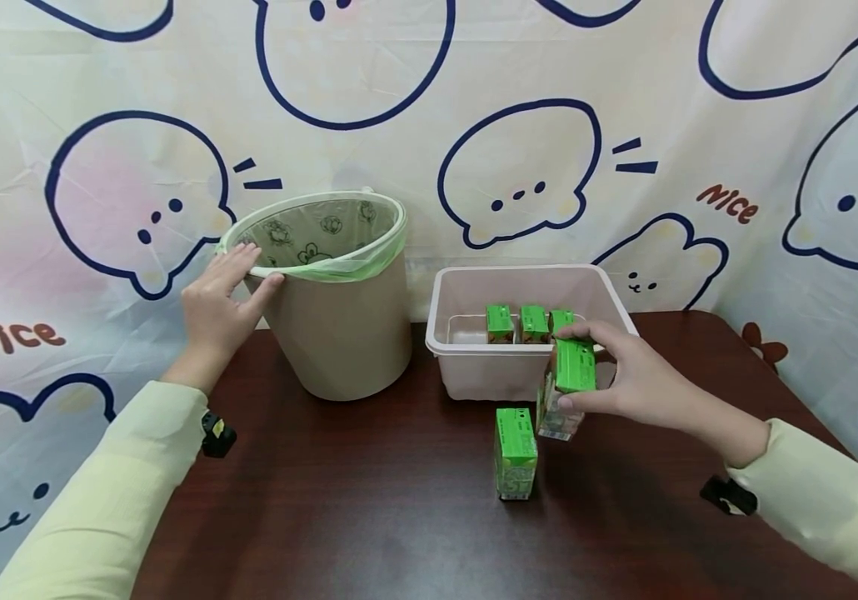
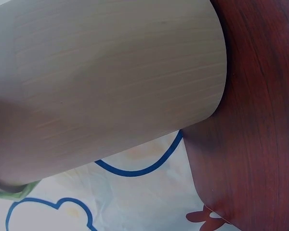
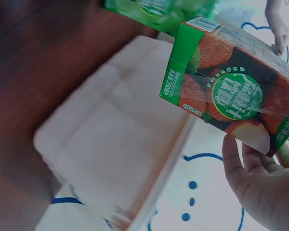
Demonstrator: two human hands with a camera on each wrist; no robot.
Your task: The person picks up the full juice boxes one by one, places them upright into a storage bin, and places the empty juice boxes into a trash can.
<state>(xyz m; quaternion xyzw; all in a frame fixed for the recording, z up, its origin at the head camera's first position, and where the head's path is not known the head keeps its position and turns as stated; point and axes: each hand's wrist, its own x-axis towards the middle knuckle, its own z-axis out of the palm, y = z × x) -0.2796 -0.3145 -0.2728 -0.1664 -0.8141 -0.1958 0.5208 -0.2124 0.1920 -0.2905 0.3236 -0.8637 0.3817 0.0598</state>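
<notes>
My right hand (image 1: 616, 375) pinches a juice carton (image 1: 575, 367) between thumb and fingers, just in front of the pale pink tub (image 1: 489, 375). In the right wrist view this carton (image 3: 221, 96) shows red lychees, a green label and green ends. Nearer me, a second green-topped juice carton (image 1: 516, 450) stands upright on the table. Several more green-topped cartons (image 1: 534, 323) sit inside the tub. On the left, my left hand (image 1: 222, 304) rests at the rim of a beige trash bin (image 1: 346, 342), fingers fairly straight along the edge and thumb at the front.
A pale green patterned liner (image 1: 354, 267) is folded over the bin's rim. Bin and tub stand side by side on a dark red-brown table (image 1: 369, 517). Behind them hangs a cloth (image 1: 391, 158) printed with cartoon animals. A dark wrist camera (image 1: 217, 435) is on the left sleeve.
</notes>
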